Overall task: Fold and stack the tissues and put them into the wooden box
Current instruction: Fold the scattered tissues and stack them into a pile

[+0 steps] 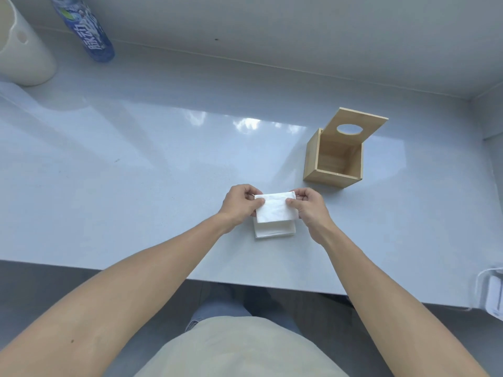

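Left hand (pixel 241 204) and right hand (pixel 309 206) pinch opposite edges of a folded tissue (pixel 275 210) above the stack (pixel 275 229) on the surface (pixel 136 159); fingertips partly hidden. Wooden box (pixel 333 161) open, near right.

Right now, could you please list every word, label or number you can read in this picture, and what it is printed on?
"脉动": large white characters on the label of the blue bottle at the table's far left.
The smaller print on that label is too blurred to read.
The wooden box, the tissue and the white container show no text.
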